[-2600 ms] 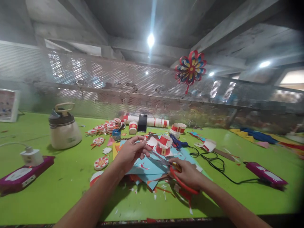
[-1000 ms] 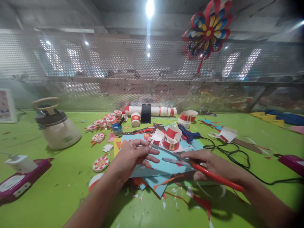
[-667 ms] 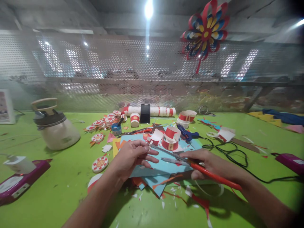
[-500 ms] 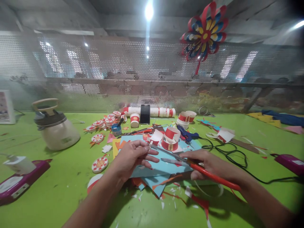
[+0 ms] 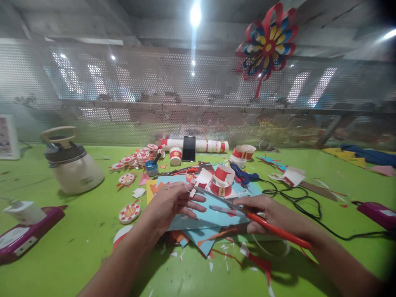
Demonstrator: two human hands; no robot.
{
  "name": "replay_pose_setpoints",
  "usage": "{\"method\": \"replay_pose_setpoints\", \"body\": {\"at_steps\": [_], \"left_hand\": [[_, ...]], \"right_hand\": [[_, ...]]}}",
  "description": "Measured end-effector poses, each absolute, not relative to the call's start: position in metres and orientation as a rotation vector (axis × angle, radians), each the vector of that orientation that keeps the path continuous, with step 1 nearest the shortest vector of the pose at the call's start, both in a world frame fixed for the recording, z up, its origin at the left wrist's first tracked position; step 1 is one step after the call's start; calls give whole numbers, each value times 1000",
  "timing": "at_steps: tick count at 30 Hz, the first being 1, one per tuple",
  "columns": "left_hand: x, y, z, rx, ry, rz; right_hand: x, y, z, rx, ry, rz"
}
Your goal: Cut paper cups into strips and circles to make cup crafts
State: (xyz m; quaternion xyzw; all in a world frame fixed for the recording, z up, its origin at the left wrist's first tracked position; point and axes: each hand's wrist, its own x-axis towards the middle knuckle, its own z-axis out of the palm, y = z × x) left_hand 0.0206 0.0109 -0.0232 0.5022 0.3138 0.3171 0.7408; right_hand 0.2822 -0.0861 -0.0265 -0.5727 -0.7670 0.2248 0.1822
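My right hand (image 5: 267, 210) grips a pair of scissors (image 5: 272, 231) with long red handles. Their blades are parted and point left toward my other hand. Thumb and forefinger of my left hand (image 5: 175, 202) pinch a small piece of white paper (image 5: 193, 191) close to the upper blade's tip; the remaining fingers stretch out beneath. Below both hands lie blue paper sheets (image 5: 194, 222). A ring cut from a red-and-white paper cup (image 5: 221, 189) and other cup pieces lie just beyond the blades.
Red-and-white paper discs (image 5: 130, 212), a blue jar (image 5: 151, 168), a paper cup (image 5: 175, 156) and a phone (image 5: 189, 148) stand around. A blue glue gun (image 5: 244, 175) trails a black cable. A large bottle (image 5: 74, 165) and a purple power strip (image 5: 34, 235) are left.
A white paper piece now shows more clearly by my left fingertips and the blade tip. Both hands and the parted scissors have barely moved.
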Motion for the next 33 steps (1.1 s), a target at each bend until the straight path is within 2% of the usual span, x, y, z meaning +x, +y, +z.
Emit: {"method": "replay_pose_setpoints", "body": {"at_steps": [33], "left_hand": [[21,8,-26,1213,704,682]], "right_hand": [[276,-89,-30,-1530,-2198,633]]}}
